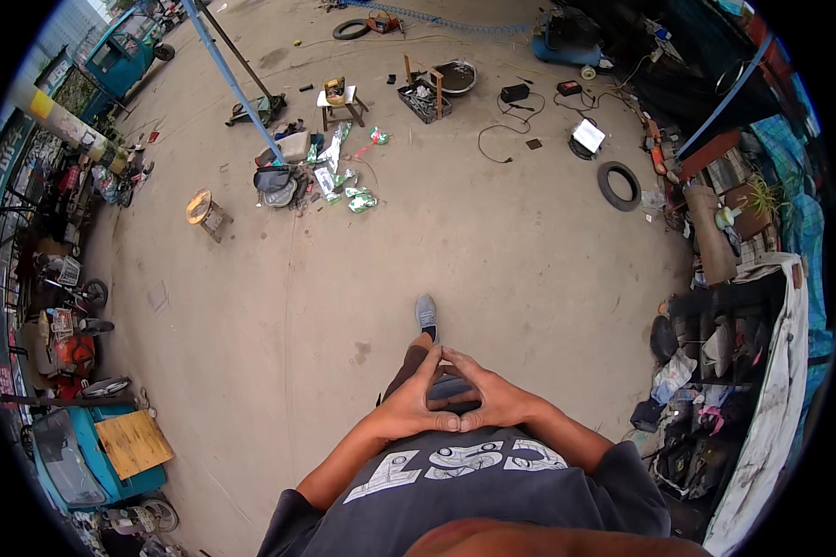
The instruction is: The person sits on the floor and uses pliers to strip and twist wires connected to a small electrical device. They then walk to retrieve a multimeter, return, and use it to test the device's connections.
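Note:
In front of my dark T-shirt (pixel 474 497), my left hand (pixel 406 408) and my right hand (pixel 498 397) meet at the fingertips and thumb tips. Their straight fingers frame a diamond-shaped gap, and neither hand holds anything. Below them one foot in a grey shoe (pixel 424 316) is stretched forward on the concrete floor (pixel 344 278).
Ahead stand a round wooden stool (pixel 210 212), a small white stool (pixel 340 110) and a toolbox (pixel 424 102) beside a basin (pixel 457 78). A tyre (pixel 620 186) and cables (pixel 511 121) lie to the right, near a cluttered shelf (pixel 706 371). Parked vehicles (pixel 84 455) line the left.

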A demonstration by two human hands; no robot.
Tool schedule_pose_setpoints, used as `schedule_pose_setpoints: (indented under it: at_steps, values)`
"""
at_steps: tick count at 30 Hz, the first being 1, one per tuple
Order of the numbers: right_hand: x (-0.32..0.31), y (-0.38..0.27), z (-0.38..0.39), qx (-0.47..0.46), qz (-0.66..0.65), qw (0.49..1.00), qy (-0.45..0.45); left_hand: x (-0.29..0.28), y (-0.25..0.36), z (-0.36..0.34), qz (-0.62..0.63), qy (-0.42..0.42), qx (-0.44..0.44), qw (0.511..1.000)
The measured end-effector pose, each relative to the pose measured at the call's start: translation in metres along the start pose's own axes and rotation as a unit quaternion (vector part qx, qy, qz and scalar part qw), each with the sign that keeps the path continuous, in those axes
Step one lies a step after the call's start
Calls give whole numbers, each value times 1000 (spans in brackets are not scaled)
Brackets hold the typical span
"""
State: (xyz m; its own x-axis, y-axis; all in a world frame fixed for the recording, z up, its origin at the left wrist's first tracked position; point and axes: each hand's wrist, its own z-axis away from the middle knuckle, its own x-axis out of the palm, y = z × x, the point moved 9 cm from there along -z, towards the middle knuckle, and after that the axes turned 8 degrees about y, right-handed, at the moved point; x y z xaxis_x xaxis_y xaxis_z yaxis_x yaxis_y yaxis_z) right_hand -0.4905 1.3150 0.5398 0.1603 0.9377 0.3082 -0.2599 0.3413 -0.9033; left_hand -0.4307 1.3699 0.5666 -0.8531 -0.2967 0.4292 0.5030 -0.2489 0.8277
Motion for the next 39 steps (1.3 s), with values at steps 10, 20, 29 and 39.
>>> schedule_pose_setpoints:
  at_steps: [10,20,29,39]
  values:
    - [-69,-96,-132,11,-38,998,41,-92,94,-114,-32,-24,-26,999]
    - [-117,-141,-247,69,13,991,-113,-155,155,-176,82,80,-6,993]
    - [-192,-195,-320,72,52,969,-229,-172,218,-255,125,213,50,968]
    - [-270,-240,-351,22,16,974,-223,-166,269,-335,62,259,80,961]
